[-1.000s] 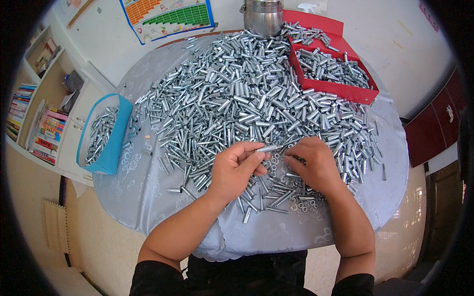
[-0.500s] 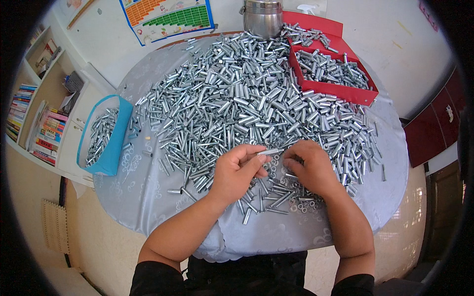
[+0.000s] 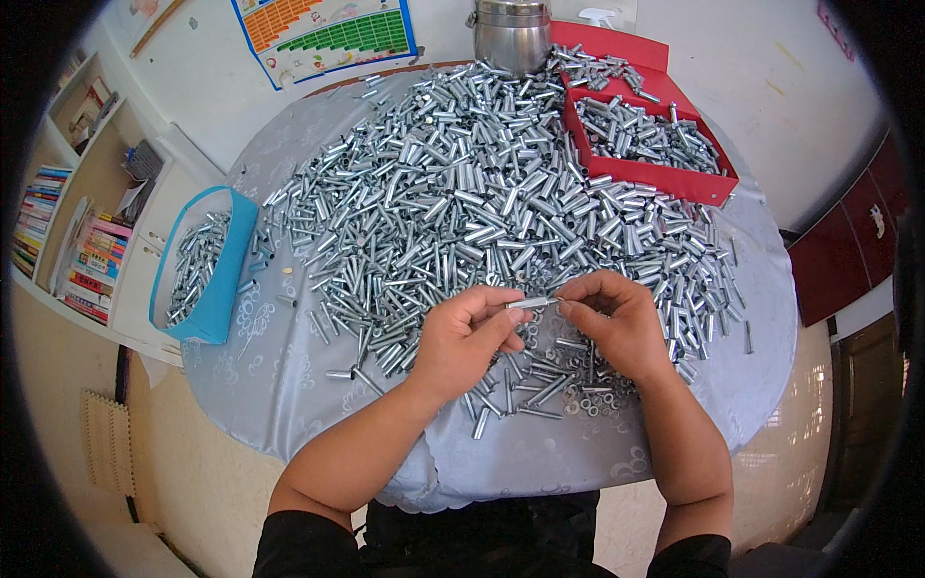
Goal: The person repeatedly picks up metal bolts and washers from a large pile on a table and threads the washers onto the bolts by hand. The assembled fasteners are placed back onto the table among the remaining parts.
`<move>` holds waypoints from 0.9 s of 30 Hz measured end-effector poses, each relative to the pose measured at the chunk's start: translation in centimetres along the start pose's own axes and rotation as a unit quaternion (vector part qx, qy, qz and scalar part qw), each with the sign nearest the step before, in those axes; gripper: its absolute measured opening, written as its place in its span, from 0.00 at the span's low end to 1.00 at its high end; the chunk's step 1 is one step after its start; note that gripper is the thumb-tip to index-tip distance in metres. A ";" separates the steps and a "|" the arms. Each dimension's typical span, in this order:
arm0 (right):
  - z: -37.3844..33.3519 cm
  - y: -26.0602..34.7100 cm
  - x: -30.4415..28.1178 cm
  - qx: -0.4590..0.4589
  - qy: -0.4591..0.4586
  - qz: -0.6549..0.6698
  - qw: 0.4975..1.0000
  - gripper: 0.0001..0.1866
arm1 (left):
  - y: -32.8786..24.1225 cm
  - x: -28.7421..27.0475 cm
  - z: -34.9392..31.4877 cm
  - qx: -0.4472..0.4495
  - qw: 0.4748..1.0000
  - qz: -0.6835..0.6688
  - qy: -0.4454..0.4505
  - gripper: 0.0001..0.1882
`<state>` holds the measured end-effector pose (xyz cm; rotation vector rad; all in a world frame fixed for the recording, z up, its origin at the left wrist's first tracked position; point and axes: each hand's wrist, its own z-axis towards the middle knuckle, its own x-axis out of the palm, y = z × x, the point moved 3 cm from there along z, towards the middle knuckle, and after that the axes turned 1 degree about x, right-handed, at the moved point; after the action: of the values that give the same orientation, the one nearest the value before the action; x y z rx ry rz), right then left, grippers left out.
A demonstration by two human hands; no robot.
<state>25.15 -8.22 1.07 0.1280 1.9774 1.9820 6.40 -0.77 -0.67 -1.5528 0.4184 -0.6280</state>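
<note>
My left hand is closed round a silver expansion bolt, its sleeve lying nearly level and its thin end pointing right. At that end the fingers of my right hand are pinched together. A small ring-like piece seems to be between them, too small to name surely. Below my hands lie loose bolts and a cluster of small washers and nuts. Just beyond, a large heap of metal sleeves and bolts covers much of the table.
A blue fabric bin of metal parts stands at the table's left. At the back right is a red box filled with bolts, beside a steel pot. A grey cloth covers the round table.
My right hand has risen from over the small parts to the tip of the bolt, where its fingers now pinch. My left hand has barely moved.
</note>
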 end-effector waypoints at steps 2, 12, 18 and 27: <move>0.1 -0.1 0.0 -0.008 0.011 0.003 1.000 0.05 | 0.1 0.0 0.0 -0.004 1.000 -0.002 0.003 0.12; -0.1 0.3 0.0 0.013 0.038 0.003 0.999 0.07 | 0.0 0.1 -0.2 -0.003 1.000 -0.011 0.014 0.12; -0.2 0.4 0.2 -0.035 0.013 -0.005 0.999 0.07 | 0.1 0.2 -0.2 -0.003 1.000 -0.015 0.022 0.12; 0.1 0.2 0.0 -0.029 0.011 -0.015 0.999 0.07 | -0.3 0.0 -0.1 -0.002 0.999 -0.033 0.022 0.12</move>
<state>25.15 -8.12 1.25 0.0639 1.9218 2.0281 6.34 -0.81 -0.41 -1.5636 0.4031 -0.7139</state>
